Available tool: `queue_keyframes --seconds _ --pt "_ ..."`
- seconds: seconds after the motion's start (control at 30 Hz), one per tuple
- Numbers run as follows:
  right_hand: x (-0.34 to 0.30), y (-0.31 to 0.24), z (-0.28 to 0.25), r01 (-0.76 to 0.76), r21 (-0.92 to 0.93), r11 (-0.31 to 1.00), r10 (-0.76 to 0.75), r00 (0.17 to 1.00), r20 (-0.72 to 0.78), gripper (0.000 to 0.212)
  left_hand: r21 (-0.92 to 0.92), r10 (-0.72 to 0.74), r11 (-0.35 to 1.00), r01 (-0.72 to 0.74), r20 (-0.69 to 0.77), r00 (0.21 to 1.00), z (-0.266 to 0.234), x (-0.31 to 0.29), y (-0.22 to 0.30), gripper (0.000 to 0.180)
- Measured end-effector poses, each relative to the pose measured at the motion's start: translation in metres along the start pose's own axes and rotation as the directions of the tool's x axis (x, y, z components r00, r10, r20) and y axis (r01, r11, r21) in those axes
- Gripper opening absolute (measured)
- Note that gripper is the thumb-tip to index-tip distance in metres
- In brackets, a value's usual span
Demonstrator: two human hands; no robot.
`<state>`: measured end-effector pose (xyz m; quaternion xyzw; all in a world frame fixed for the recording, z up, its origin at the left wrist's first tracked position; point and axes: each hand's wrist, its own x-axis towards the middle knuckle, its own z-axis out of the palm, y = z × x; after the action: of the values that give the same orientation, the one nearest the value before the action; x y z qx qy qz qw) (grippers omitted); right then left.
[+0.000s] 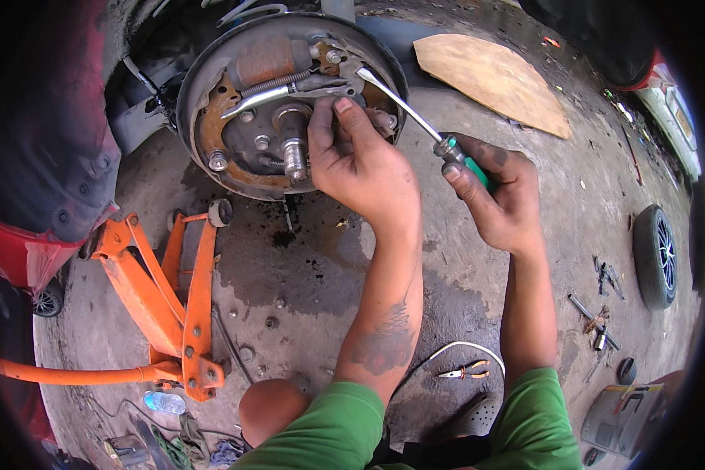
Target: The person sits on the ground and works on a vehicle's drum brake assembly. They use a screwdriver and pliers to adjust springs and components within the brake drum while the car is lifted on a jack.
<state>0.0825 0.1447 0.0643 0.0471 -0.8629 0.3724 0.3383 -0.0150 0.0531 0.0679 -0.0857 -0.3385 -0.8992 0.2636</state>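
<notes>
A drum brake assembly [235, 184] with its drum off faces me, showing rusty brake shoes [211, 129], a coil spring [274, 84] and a central spindle [294, 149]. My left hand [360, 160] is at the right of the spindle, thumb and fingers closed together; whatever they pinch is hidden. Just above those fingers, a silver lever-like metal piece [257, 102] lies across the assembly. In my right hand [497, 188] is a screwdriver [406, 108] with a green and black handle. Its tip points up-left, in front of the upper right shoe; contact cannot be made out.
An orange floor jack [160, 313] stands at the left beside a red car body [8, 251]. A wooden board [493, 82] lies at the back right. On the concrete are pliers [464, 374], a water bottle [164, 403], loose nuts, a wheel [656, 257] and a grey container [623, 419].
</notes>
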Motion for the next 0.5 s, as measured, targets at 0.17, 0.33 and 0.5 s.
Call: queue_keyframes --seconds 0.17,0.33,0.5 --pt "-0.006 -0.013 0.001 0.081 -0.061 0.995 -0.084 0.995 -0.046 0.035 0.128 -0.031 0.991 0.030 0.006 0.999 -0.009 0.000 -0.009 0.017" --pt "-0.002 -0.028 -0.006 -0.164 0.222 0.961 0.175 0.984 -0.031 0.034 0.190 0.070 0.978 -0.081 0.063 0.996 -0.012 0.006 -0.011 0.020" --pt "-0.009 -0.040 0.012 0.176 -0.355 0.918 -0.244 0.957 -0.156 0.035 0.221 0.032 0.975 -0.040 0.036 0.999 -0.012 0.003 -0.010 0.019"
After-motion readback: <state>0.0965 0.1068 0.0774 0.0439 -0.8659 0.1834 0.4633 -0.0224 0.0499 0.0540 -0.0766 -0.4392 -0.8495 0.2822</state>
